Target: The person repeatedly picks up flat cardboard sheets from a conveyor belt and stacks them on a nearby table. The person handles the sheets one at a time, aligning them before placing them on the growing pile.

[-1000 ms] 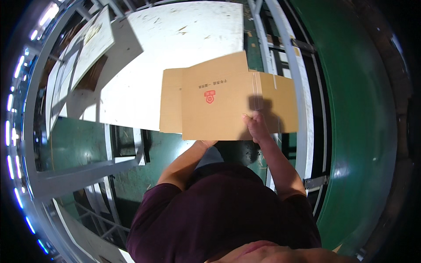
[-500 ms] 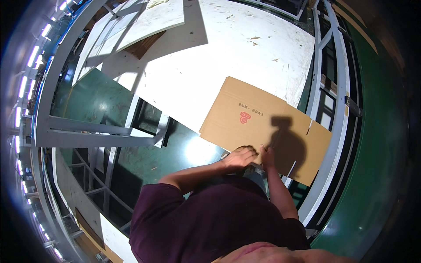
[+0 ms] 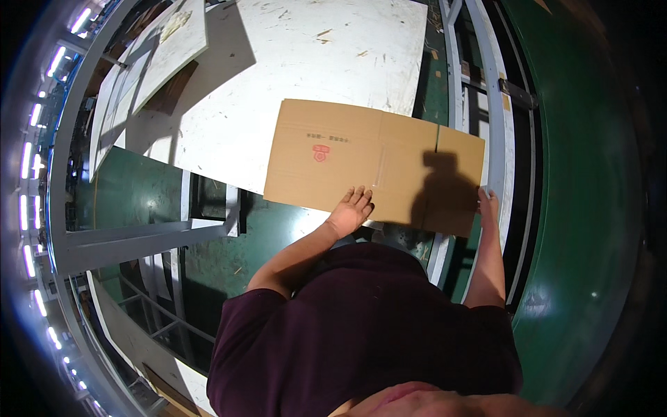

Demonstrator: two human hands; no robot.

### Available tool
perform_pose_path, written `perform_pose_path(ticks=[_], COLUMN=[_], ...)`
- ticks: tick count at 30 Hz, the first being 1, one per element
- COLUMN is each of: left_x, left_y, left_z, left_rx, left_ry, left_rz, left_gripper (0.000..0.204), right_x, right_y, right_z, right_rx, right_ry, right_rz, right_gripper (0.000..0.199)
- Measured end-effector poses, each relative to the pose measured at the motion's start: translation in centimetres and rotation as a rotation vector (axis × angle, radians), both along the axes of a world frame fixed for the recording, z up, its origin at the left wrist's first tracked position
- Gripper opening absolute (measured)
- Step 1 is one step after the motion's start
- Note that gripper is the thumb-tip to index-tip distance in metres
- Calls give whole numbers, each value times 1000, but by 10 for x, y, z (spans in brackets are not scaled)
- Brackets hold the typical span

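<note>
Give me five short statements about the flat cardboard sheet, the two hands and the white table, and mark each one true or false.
1. The flattened cardboard box lies on the white table. True.
2. The left hand rests flat, fingers spread, on the box's near edge. True.
3. The right hand is up in the air, far from the cardboard. False: it is at the box's right near corner.
4. The cardboard is folded up into an open box with standing walls. False: it lies flat, with creases and a red mark on its face.
5. The person wears a dark maroon shirt with short sleeves. True.
</note>
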State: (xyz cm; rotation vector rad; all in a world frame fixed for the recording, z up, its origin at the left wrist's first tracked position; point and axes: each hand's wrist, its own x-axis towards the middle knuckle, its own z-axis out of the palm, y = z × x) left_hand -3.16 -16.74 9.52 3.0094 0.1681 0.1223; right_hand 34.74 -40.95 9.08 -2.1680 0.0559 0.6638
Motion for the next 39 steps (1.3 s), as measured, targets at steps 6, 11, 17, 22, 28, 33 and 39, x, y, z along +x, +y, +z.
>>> perform_pose_path(ticks=[6,11,17,22,28,33,39], left_x=[-2,2,0,3,1,1,4], left_y=[0,1,5,14,20,22,25], left_z=[4,14,16,12,-2,-5,-13], left_rx=[-101,-365,-280,-272,-280,-366,-196], left_ry=[-34,-50,-118,-122,-105,-106,-131], left_rz=[30,157,108,37,17,33,-24], left_gripper=[47,61,59,55,54,53,60], right_x=[-88,-184,-182,-106,-60,-63,-87], right_y=[78,146,147,135,122,126,132], right_z=[82,22,36,-40,-12,-18,-18], right_rx=[442,24,156,45,321,92,-32], right_ry=[-159,-848,-851,-749,296,35,-206], right_rz=[592,1084,1084,261,214,301,232], right_gripper=[41,32,27,22,28,26,38])
